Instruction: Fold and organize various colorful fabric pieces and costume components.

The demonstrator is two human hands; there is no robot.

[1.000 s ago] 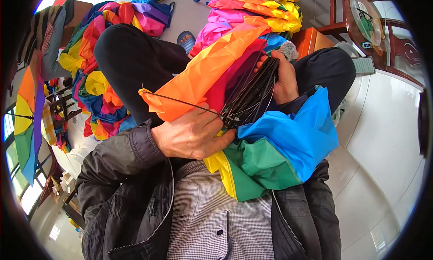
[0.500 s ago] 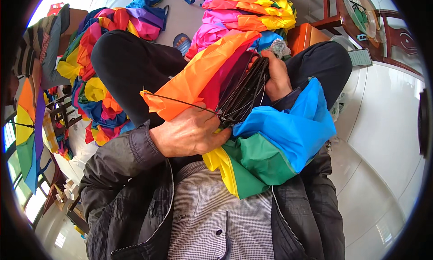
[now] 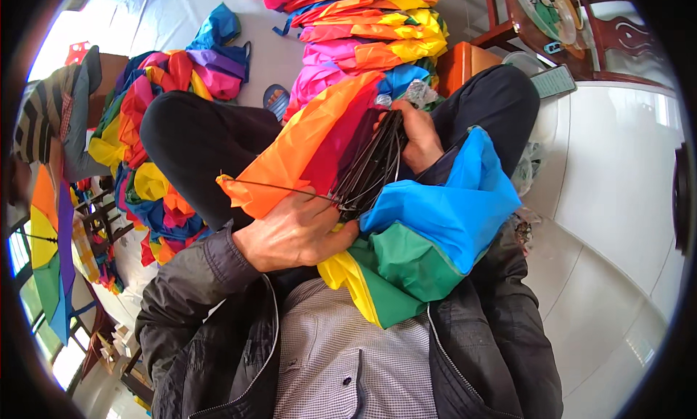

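Observation:
A rainbow umbrella lies across my lap, its canopy [image 3: 435, 208] spread loosely around a bundle of thin black ribs [image 3: 374, 161]. My right hand [image 3: 419, 139] is wrapped round the far end of the ribs. Lower down, my left hand [image 3: 294, 230] is closed on the umbrella near the ribs' near end, its fingertips partly hidden. One rib [image 3: 276, 187] runs out leftward over the orange panel [image 3: 290, 157] to its corner. Blue, green and yellow panels hang toward my chest.
A tall stack of folded rainbow cloth [image 3: 377, 45] lies beyond my knees, with a heap of similar cloth [image 3: 149, 128] to the left. At the far left is another person in a striped sleeve [image 3: 43, 107], by an open rainbow umbrella [image 3: 51, 259]. A phone [image 3: 553, 82] lies at the right.
The whole view has shifted, so the surroundings and my hands sit slightly farther left. Both hands keep much the same hold on the umbrella.

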